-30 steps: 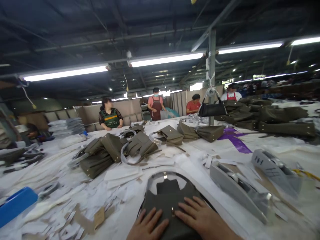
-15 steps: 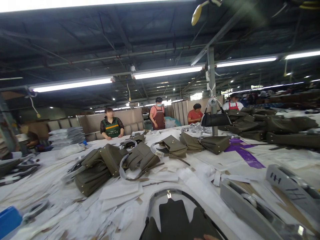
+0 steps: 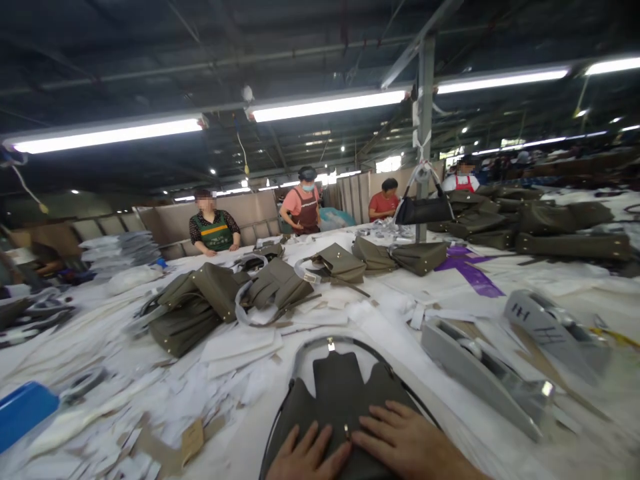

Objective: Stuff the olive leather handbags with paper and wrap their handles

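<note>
A dark olive handbag (image 3: 340, 390) lies flat on the table right in front of me, its wrapped handle (image 3: 320, 347) arching away from me. My left hand (image 3: 307, 457) rests open on the bag's front, fingers stretched flat. My right hand (image 3: 405, 440) lies open beside it, fingertips close to the small metal clasp (image 3: 346, 430). Both hands press on the bag's flap and hold nothing.
Several olive handbags (image 3: 200, 310) lie in heaps across the white paper-strewn table (image 3: 125, 393). Two grey tape dispensers (image 3: 480, 373) sit to my right. A blue object (image 3: 23, 410) is at the left edge. Several people (image 3: 213, 230) stand at the far side.
The view tipped up so my hands dropped out of sight half a second ago, then came back down. Both hands rest on the handbag as before.
</note>
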`<action>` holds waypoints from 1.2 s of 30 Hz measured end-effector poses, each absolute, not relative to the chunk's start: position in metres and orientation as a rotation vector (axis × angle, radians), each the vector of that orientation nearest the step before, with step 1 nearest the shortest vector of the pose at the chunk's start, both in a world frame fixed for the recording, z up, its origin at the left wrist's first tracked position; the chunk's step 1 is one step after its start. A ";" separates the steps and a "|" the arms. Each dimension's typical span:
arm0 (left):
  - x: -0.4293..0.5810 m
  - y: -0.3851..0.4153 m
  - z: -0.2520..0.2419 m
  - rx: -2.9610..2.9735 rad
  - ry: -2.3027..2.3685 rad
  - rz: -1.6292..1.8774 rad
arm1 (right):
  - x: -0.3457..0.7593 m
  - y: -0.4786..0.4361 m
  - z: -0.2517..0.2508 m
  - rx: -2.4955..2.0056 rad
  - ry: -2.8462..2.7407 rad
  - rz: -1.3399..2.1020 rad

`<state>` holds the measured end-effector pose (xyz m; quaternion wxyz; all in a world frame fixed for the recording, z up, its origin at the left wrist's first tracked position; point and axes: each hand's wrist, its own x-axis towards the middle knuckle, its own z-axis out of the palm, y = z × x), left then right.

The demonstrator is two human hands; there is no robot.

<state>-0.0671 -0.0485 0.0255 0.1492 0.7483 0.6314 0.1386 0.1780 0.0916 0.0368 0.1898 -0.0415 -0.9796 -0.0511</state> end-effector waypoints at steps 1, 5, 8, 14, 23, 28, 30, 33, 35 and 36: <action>-0.064 -0.054 0.029 2.250 1.876 0.317 | 0.178 0.085 0.035 -0.166 -2.742 -0.135; -0.053 -0.070 0.036 2.586 2.071 0.206 | 0.181 0.074 0.012 -0.230 -2.672 -0.081; -0.050 -0.079 0.034 2.719 2.068 0.148 | 0.188 0.074 -0.001 -0.208 -2.658 -0.026; -0.043 -0.105 0.038 2.746 2.065 0.138 | 0.202 0.073 0.011 -0.017 -2.759 0.061; -0.033 -0.100 0.023 2.494 2.097 0.323 | 0.187 0.075 0.024 -0.122 -2.942 0.295; -0.025 -0.099 0.011 2.487 2.234 0.403 | 0.181 0.079 0.039 -0.178 -2.975 0.499; -0.023 -0.100 0.007 2.498 2.267 0.446 | 0.173 0.092 0.054 -0.208 -2.949 0.691; -0.024 -0.098 0.004 2.552 2.314 0.500 | 0.145 0.136 0.079 -0.332 -2.799 0.854; -0.027 -0.094 0.002 2.618 2.350 0.562 | 0.119 0.180 0.090 -0.499 -2.682 0.664; -0.029 -0.092 0.000 2.662 2.366 0.606 | 0.106 0.204 0.093 -0.588 -2.670 0.519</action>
